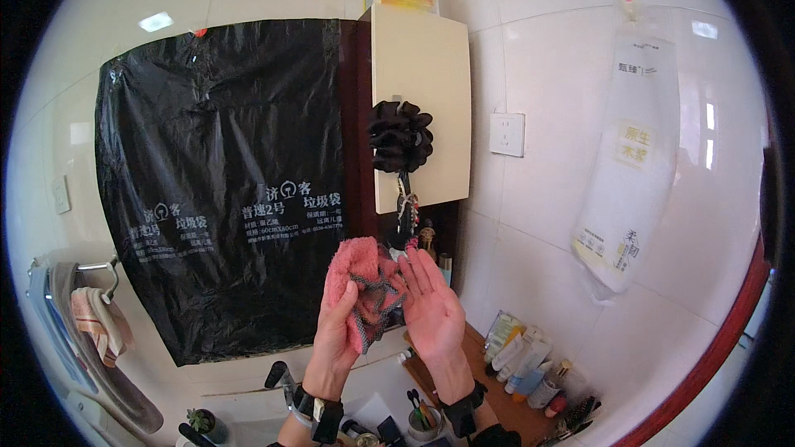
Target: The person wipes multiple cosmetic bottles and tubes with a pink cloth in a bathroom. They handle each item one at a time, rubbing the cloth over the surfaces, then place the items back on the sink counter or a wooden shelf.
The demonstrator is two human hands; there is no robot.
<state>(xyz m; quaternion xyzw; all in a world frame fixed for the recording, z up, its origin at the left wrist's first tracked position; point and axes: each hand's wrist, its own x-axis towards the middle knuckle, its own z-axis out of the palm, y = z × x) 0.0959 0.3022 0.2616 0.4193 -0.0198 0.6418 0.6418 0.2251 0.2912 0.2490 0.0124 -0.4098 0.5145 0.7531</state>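
A pink fluffy cleaning cloth point(356, 277) with grey trim is bunched up in front of me. My left hand point(338, 327) is closed on its left side, with the thumb lying across the front. Just to the right, my right hand point(436, 312) is turned palm up with its fingers stretched out. Its fingertips reach beside the cloth's right edge; I cannot tell whether they touch it. Nothing lies in that palm. Dark bands circle both wrists.
A black plastic bag point(224, 132) covers a panel on the wall. Beside it hangs a cream cabinet point(431, 74) with a black ruffled scrunchie point(401, 136). Tubes and bottles point(522, 360) crowd the right shelf. Below are a faucet point(280, 377), cup point(424, 422) and potted succulent point(203, 422).
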